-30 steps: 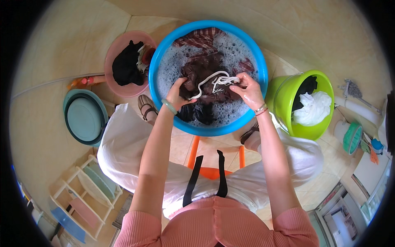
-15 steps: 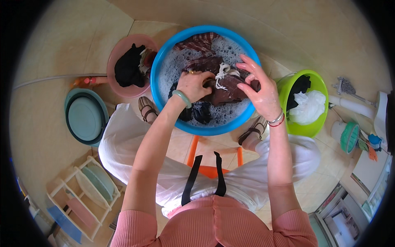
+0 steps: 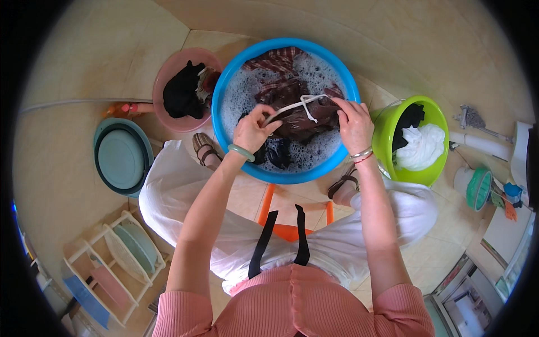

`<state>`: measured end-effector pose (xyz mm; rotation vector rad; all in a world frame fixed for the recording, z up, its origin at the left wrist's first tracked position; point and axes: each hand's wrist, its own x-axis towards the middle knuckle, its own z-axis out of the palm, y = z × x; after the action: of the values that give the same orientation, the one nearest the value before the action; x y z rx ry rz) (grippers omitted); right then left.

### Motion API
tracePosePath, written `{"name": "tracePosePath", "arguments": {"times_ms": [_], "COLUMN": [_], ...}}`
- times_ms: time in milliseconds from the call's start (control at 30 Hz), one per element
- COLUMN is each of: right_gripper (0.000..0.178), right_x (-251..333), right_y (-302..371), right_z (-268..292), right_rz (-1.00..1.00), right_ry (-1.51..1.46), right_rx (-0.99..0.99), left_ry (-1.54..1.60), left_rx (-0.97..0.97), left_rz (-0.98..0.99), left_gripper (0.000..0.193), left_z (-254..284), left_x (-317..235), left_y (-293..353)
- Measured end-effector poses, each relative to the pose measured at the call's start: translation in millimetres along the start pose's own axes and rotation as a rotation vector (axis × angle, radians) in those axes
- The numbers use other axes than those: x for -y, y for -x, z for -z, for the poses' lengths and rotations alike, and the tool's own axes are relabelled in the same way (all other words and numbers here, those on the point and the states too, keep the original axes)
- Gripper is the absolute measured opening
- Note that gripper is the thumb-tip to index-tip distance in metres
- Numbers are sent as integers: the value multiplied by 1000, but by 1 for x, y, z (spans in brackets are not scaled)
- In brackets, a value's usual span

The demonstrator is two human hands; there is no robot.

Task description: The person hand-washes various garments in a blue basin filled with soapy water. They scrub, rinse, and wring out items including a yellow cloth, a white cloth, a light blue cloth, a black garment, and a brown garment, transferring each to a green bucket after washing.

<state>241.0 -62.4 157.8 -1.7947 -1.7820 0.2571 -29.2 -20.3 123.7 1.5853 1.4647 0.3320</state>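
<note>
A blue basin (image 3: pixel 218 101) of sudsy water stands in front of me. In it lies a wet dark brown garment (image 3: pixel 303 126) with a white drawstring (image 3: pixel 306 102) at its edge. My left hand (image 3: pixel 254 129) pinches the left end of that edge between thumb and fingers. At the right end, my right hand (image 3: pixel 355 124) has its fingers closed on the same edge. The edge is stretched between both hands, with the string looped at its middle. Behind it in the suds sits a reddish checked part of cloth (image 3: pixel 276 59). Near my left hand floats a black cloth (image 3: pixel 278 153).
Left of the basin are a pink basin (image 3: pixel 159 92) with dark clothes and stacked green-grey basins (image 3: pixel 119 160). A lime green bucket (image 3: pixel 418 178) holding black and white cloth stands at the right. An orange stool (image 3: pixel 266 203) is beneath me. A white rack (image 3: pixel 115 233) stands lower left.
Both hands have shifted to the ends of the garment's edge and drawn it out between them. The bunched drawstring now lies stretched along it. My right hand has closed from spread fingers.
</note>
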Motion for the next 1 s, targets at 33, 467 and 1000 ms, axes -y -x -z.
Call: {"name": "tracePosePath", "arguments": {"times_ms": [33,467,1000], "right_gripper": [27,28,33], "right_x": [1,-9,37], "right_y": [-1,8,-21], "right_z": [1,-5,51], "right_rz": [13,53,257], "right_ry": [-1,-1,-419], "right_rx": [-1,88,210], "left_ry": [69,1249,-511], "left_rx": [-18,-58,182], "left_rz": [34,258,-867], "left_gripper": [41,15,42], "left_z": [-2,3,28], "left_x": [-1,-17,-79], "left_y": [-1,-52,-33]}}
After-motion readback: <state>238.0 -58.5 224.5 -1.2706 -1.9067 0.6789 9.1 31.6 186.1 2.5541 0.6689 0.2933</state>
